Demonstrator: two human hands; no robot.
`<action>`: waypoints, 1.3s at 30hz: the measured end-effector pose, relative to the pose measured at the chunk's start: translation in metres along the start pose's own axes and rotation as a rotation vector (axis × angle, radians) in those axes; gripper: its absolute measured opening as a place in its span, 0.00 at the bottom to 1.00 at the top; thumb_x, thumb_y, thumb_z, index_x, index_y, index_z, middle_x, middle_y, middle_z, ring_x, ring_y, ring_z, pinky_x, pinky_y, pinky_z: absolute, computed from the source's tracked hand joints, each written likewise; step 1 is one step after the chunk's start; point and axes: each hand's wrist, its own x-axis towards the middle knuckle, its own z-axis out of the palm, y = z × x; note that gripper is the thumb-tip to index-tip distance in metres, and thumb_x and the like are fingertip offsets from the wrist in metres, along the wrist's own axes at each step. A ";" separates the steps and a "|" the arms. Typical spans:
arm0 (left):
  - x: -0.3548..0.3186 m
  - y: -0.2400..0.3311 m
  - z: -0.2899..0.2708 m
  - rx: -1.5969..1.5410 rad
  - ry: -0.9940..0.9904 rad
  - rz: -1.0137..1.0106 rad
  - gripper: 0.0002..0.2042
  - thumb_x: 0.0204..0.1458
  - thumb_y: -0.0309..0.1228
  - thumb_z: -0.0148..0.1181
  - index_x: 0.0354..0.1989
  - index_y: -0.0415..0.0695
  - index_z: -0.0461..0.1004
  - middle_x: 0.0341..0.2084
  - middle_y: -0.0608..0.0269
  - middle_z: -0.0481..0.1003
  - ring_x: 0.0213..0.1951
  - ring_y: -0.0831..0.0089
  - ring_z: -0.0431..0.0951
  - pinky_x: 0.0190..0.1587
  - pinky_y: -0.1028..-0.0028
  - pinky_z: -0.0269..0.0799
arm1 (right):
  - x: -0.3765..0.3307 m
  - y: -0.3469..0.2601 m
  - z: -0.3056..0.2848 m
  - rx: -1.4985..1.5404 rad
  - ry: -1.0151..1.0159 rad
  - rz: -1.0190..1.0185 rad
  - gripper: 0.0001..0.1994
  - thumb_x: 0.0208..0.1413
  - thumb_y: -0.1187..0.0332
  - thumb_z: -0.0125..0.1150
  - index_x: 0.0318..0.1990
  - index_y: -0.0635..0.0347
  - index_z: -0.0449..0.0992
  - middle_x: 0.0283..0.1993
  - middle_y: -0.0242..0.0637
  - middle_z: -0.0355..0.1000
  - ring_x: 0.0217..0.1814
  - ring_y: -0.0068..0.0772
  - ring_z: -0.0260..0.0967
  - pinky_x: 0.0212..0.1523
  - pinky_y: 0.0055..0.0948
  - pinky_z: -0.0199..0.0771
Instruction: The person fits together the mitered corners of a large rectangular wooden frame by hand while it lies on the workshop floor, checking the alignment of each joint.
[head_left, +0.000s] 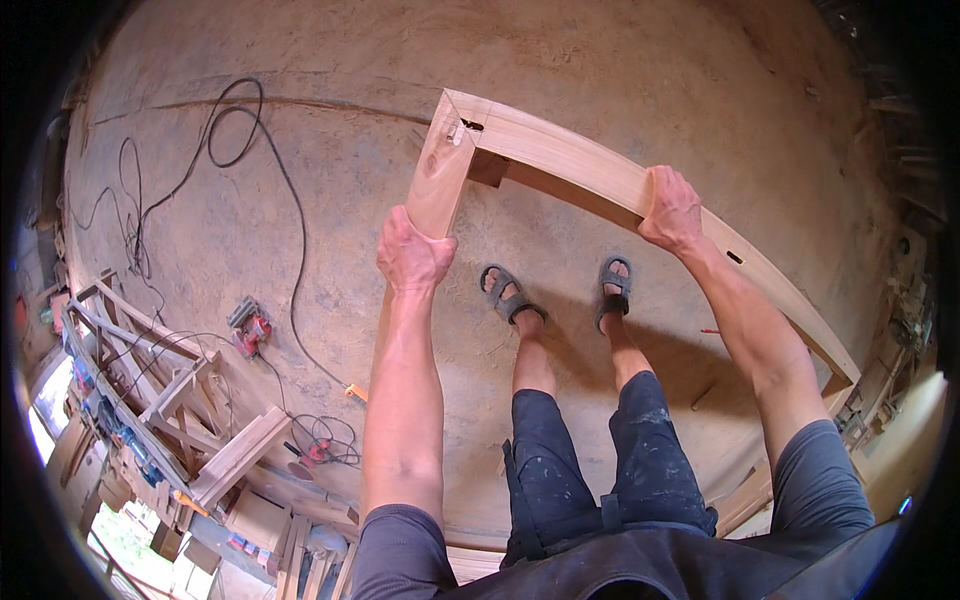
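Note:
A pale wooden frame (575,158) is held up in front of me, over the floor. Two of its members meet at a mitred corner at the upper left, where a dark slot and a lighter patch show. My left hand (415,250) is closed round the short side piece below that corner. Around the middle of the long member my right hand (672,208) is wrapped, its fingers partly hidden behind the wood. Another small dark slot sits in the long member, right of my right hand. At its far right end the long member meets another piece, mostly behind my arm.
My sandalled feet (510,290) stand on the dusty floor beneath the frame. Left lie a red power tool (250,328), a looped black cable (290,190) with an orange end, and a second red tool (318,450). A wooden rack (180,400) and stacked timber fill the lower left.

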 end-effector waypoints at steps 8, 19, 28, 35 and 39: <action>0.002 0.002 -0.003 0.032 -0.010 -0.022 0.28 0.35 0.38 0.77 0.45 0.43 0.71 0.43 0.48 0.78 0.49 0.47 0.80 0.53 0.51 0.78 | 0.000 -0.002 -0.002 0.012 0.008 -0.008 0.24 0.35 0.75 0.61 0.48 0.60 0.70 0.44 0.47 0.71 0.48 0.55 0.72 0.49 0.47 0.76; 0.003 0.001 -0.002 -0.006 -0.013 -0.025 0.29 0.36 0.37 0.77 0.47 0.44 0.71 0.43 0.49 0.77 0.50 0.46 0.79 0.53 0.51 0.78 | 0.002 -0.004 -0.002 0.035 0.057 -0.028 0.26 0.35 0.75 0.61 0.49 0.60 0.71 0.44 0.47 0.72 0.49 0.55 0.72 0.49 0.46 0.75; 0.009 0.016 -0.002 -0.028 0.022 0.023 0.32 0.39 0.40 0.79 0.52 0.41 0.70 0.48 0.45 0.74 0.54 0.45 0.75 0.57 0.50 0.75 | 0.002 -0.013 -0.015 -0.041 -0.121 0.004 0.30 0.36 0.71 0.67 0.53 0.63 0.69 0.48 0.51 0.69 0.52 0.54 0.70 0.53 0.47 0.71; 0.069 0.069 -0.003 -0.126 -0.003 0.139 0.33 0.41 0.41 0.78 0.53 0.40 0.68 0.48 0.47 0.74 0.53 0.46 0.75 0.57 0.53 0.76 | 0.060 -0.065 -0.013 0.214 -0.116 -0.050 0.38 0.43 0.50 0.80 0.57 0.67 0.73 0.53 0.53 0.75 0.57 0.56 0.73 0.59 0.49 0.72; 0.069 0.078 0.005 -0.048 0.064 0.085 0.34 0.39 0.42 0.79 0.52 0.41 0.68 0.47 0.50 0.75 0.52 0.49 0.76 0.53 0.54 0.78 | 0.077 -0.104 -0.008 0.236 -0.038 0.005 0.38 0.42 0.49 0.80 0.56 0.66 0.75 0.52 0.49 0.78 0.53 0.54 0.76 0.55 0.47 0.74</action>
